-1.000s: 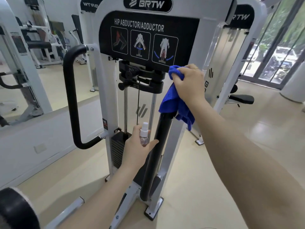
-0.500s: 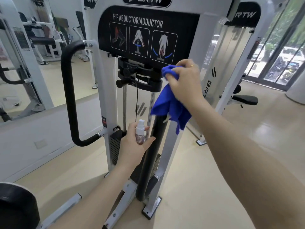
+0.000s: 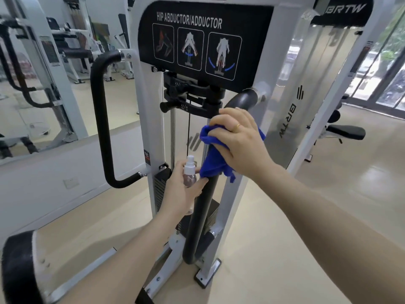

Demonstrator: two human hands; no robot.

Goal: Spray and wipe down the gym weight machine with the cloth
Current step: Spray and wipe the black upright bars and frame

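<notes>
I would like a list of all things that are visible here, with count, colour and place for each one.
weight machine: one, white frame, centre
instruction panel: one, black with three diagrams, top of the machine
left handle bar: one, black, curved, left side of the frame
right handle bar: one, black, right of centre, under the cloth
weight stack: one, black, low inside the frame
cloth: one, blue, wrapped on the right handle bar
spray bottle: one, clear with white nozzle, beside the cloth
neighbouring machine: one, white, right
bench pad: one, black, far right
floor: beige
left hand: holds the spray bottle
right hand: grips the cloth, gold ring on one finger
</notes>
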